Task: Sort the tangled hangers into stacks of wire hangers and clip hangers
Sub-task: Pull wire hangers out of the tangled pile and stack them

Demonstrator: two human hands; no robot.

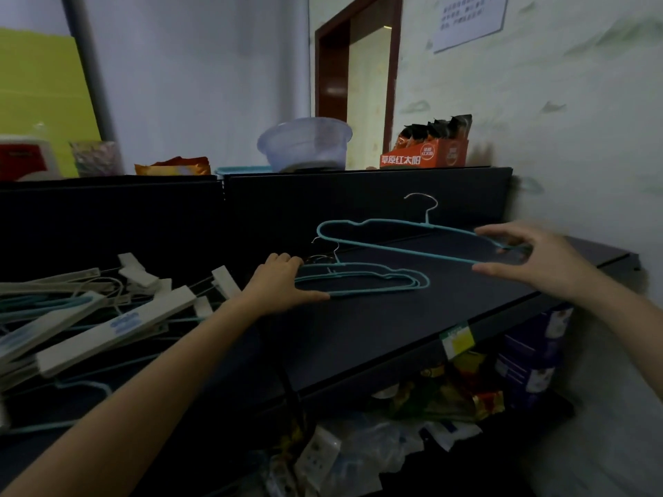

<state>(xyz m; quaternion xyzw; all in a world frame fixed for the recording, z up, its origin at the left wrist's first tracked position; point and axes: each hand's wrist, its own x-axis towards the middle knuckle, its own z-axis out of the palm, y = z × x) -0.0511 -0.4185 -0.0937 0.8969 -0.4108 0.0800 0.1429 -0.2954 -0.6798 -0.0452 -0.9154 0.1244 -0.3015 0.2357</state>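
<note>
My right hand (531,260) pinches the teal wire hanger (427,225) by its right end, parallel above the wire stack (423,283) my left hand (283,281) grips.

A: Left end of shelf (412,328)?
B: A pile of clip hangers (118,324).
A: Centre?
B: The wire stack (362,281), right of that pile; one hanger (412,240) above it, farther right.
A: Behind?
B: On the far panel (358,199), bowl (305,143) left of box (423,157).
</note>
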